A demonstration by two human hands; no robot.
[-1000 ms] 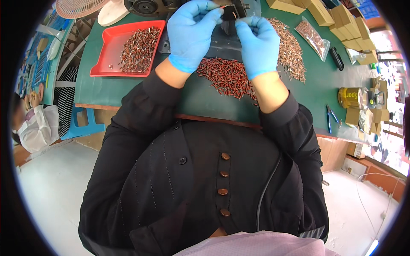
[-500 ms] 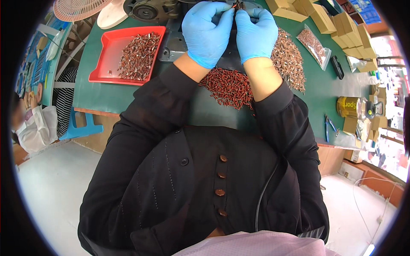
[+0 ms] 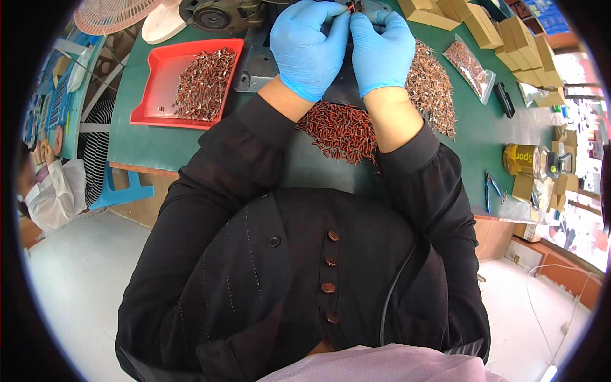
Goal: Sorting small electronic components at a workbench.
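Note:
Both hands wear blue gloves and meet at the top of the head view. My left hand [image 3: 309,48] and my right hand [image 3: 382,51] pinch a small red part [image 3: 351,7] between their fingertips, close to a dark metal machine base [image 3: 254,63]. Below my wrists lies a heap of small red cylindrical parts [image 3: 337,130] on the green table [image 3: 153,146]. The fingertips partly hide the held part.
A red tray [image 3: 153,89] with several brownish parts sits at the left. Another pile of parts [image 3: 433,89] and a clear bag of them [image 3: 468,63] lie right. Cardboard boxes [image 3: 484,25], pliers [image 3: 490,188], a yellow tin [image 3: 522,159] and a seated person [image 3: 44,191] are around.
My hands have moved up and closer together toward the machine, fingertips now meeting on the small part. The view has shifted slightly.

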